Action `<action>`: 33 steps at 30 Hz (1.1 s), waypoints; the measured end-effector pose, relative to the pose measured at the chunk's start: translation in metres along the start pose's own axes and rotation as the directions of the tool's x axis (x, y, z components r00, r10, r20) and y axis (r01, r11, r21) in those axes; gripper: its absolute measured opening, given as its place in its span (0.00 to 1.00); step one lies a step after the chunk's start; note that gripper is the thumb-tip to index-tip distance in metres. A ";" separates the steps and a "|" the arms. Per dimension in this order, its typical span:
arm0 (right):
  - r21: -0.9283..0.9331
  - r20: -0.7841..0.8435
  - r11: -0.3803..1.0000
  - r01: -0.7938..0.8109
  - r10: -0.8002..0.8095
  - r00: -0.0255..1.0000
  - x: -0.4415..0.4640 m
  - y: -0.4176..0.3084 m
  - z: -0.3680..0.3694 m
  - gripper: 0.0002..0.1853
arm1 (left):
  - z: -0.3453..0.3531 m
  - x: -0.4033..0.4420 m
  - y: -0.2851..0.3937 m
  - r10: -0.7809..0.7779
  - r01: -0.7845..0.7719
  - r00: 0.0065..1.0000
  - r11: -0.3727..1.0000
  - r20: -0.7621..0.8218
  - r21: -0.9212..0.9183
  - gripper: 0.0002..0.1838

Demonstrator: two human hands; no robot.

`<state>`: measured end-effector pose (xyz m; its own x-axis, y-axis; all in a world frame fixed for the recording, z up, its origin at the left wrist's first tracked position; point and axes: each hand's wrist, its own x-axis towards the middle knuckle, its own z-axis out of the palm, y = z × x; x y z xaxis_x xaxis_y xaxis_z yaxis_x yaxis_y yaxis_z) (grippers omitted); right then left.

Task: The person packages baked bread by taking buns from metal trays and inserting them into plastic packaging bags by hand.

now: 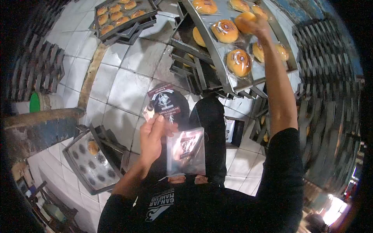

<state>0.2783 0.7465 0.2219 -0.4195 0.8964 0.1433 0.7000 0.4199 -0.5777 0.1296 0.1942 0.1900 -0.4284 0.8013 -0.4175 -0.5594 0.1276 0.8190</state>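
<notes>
My left hand (pixel 152 136) pinches a clear printed plastic bag (pixel 164 101) in front of my knees. On my lap lies a stack of similar clear bags (pixel 187 153). My right arm reaches out to a metal tray (pixel 217 58) at the upper right, where my right hand (pixel 261 28), slightly blurred, has its fingers on a round golden bun (pixel 244 22). Around it on the tray sit several buns in printed clear wrappers, among them a wrapped bun (pixel 225 31) and another wrapped bun (pixel 238 63) near the tray's closest edge.
At the upper left, a tray of buns (pixel 116 17) tops a stack of trays. A dark-spotted tray (pixel 91 163) with one bun (pixel 93 147) lies at lower left. Tall stacks of metal trays (pixel 326 85) line the right side. White floor tiles (pixel 128 83) show between them.
</notes>
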 end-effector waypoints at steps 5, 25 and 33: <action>0.348 -0.075 0.937 0.043 -0.018 0.997 -0.092 -0.077 -0.020 0.34 | 0.007 0.011 0.023 -0.079 0.080 0.997 0.954 0.012 -0.288 0.16; 0.122 -0.113 0.834 0.538 -0.526 0.843 -0.441 -0.228 0.050 0.29 | 0.033 0.000 0.047 -0.108 0.209 0.968 0.847 0.226 -0.490 0.24; 0.023 -0.006 0.775 0.632 -0.632 0.775 -0.416 -0.241 0.043 0.26 | 0.035 -0.017 0.026 0.177 -0.087 0.971 0.886 0.158 -0.456 0.24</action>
<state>0.2593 0.2667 0.2670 -0.7637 0.4304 0.4812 0.2643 0.8884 -0.3753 0.1470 0.2044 0.2316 -0.4029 0.8935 -0.1986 -0.7818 -0.2231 0.5823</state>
